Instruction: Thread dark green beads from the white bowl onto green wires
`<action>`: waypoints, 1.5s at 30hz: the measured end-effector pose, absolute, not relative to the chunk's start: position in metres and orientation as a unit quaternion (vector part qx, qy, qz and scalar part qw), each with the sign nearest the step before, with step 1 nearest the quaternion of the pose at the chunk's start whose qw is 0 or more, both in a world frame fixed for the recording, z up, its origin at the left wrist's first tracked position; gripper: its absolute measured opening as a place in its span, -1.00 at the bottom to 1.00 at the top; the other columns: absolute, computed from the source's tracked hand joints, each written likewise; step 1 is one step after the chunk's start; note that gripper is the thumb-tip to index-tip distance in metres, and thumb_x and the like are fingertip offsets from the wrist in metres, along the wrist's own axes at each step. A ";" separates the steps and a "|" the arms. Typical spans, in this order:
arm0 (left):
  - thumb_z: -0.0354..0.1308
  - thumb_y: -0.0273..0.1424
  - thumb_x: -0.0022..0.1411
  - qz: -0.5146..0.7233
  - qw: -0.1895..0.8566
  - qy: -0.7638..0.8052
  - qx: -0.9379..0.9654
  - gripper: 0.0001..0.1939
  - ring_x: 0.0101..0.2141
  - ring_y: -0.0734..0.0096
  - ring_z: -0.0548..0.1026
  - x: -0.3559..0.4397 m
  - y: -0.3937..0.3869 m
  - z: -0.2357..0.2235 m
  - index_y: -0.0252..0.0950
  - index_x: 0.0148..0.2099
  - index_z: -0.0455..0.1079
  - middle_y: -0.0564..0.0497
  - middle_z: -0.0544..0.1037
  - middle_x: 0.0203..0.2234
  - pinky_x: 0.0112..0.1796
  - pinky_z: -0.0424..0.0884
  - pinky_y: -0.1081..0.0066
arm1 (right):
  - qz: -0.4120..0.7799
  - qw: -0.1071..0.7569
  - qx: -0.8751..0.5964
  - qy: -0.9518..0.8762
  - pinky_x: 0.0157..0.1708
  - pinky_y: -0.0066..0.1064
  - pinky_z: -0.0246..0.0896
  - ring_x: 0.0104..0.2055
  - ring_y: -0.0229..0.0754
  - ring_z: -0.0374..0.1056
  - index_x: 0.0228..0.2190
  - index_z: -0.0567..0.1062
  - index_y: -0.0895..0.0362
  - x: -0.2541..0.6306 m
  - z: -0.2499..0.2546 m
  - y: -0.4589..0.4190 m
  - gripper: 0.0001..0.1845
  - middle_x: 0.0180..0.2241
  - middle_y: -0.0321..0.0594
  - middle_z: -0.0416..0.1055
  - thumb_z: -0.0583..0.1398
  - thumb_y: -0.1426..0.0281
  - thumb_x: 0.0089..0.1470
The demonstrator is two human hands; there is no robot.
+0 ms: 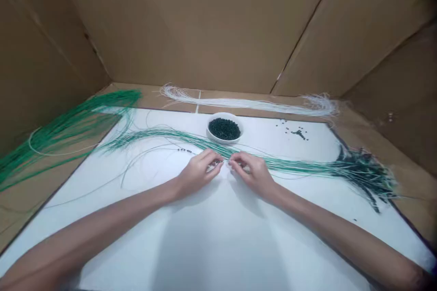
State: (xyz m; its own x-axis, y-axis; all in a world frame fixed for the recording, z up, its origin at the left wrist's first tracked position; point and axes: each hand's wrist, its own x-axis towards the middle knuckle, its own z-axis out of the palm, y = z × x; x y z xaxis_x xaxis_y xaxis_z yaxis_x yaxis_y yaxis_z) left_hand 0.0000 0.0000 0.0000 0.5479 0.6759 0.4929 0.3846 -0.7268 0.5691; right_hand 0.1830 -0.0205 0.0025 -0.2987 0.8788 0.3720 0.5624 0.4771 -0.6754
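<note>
My left hand (pixel 198 173) is closed in a pinch, thumb against fingertips, at the middle of the white board. Close to its right, my right hand (pixel 254 173) pinches in the same way. A short pale bit of thin strand (pixel 226 161) shows between the two sets of fingertips. Several dark beads (pixel 184 150) sit just left of my left hand, seemingly on a thin strand that trails leftward. Behind both hands runs a long bundle of green strands (pixel 293 165), its right end thick with dark green beaded tips (pixel 367 173). Fingers hide any small piece held.
A white bowl (pixel 209 134) of dark green beads (pixel 224 128) stands beyond the hands. Loose beads (pixel 298 133) lie at the back right of the white board (pixel 218 245). White strands (pixel 246 102) stretch along the back, loose green strands (pixel 68 127) at left. Cardboard walls (pixel 191 27) enclose the space.
</note>
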 end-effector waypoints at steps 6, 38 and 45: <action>-0.03 -0.46 0.18 0.361 0.173 0.315 0.860 -0.89 -0.34 0.47 0.35 0.000 0.001 -0.001 -0.34 -0.25 0.29 -0.01 0.41 -0.42 -0.29 0.28 0.47 | 0.170 0.355 -0.469 -0.791 -0.46 -0.51 0.12 -0.51 -0.32 0.23 -0.45 0.32 0.16 0.184 0.004 -0.021 -0.90 -0.51 -0.27 0.34 0.02 0.45 0.05; 0.03 -0.31 0.14 0.363 0.303 0.402 0.784 -0.80 -0.37 0.45 0.43 -0.001 0.005 0.030 -0.29 -0.33 0.44 0.03 0.52 -0.41 -0.30 0.30 0.50 | 0.242 0.356 -0.476 -0.767 -0.46 -0.51 0.22 -0.45 -0.31 0.31 -0.46 0.43 0.17 0.210 0.058 -0.002 -0.84 -0.48 -0.26 0.42 0.08 0.37 0.02; 0.07 -0.28 0.10 0.372 0.311 0.413 0.771 -0.78 -0.43 0.47 0.44 -0.003 0.006 0.032 -0.29 -0.40 0.46 0.05 0.53 -0.48 -0.36 0.30 0.54 | 0.287 0.415 -0.479 -0.718 -0.45 -0.47 0.28 -0.50 -0.27 0.36 -0.46 0.52 0.17 0.216 0.056 0.001 -0.83 -0.48 -0.24 0.49 0.16 0.34 -0.05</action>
